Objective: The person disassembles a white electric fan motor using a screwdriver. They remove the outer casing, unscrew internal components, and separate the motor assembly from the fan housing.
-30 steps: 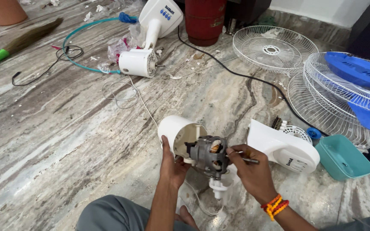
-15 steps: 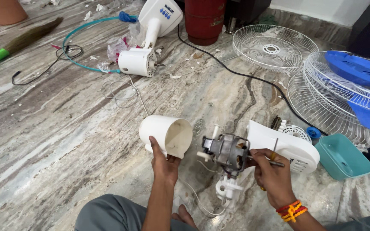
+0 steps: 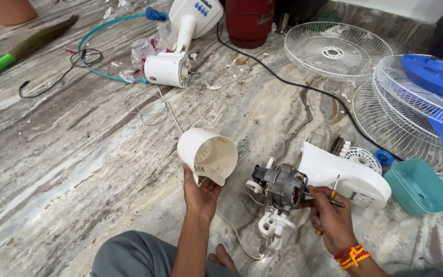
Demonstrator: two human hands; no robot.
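On streaked grey-brown marble floor, polished and veined, a person sits with both arms reaching forward. Left hand grips the rim of a smooth white plastic cover, a rounded cup shape lifted clear of the floor with its hollow, ribbed inside turned toward the camera. Just to its right, apart from it, sits the bare motor, a squat grey metal block with dark windings showing, a short shaft end at its left, and a white plastic bracket below it. Right hand, with red and orange thread bands at the wrist, is closed around a thin screwdriver and touches the motor's right side. Behind the motor lies a glossy white curved housing. A teal plastic tray stands near it on the right. Farther back lie round white wire grilles, a blue blade, a black cable and a second white motor unit.
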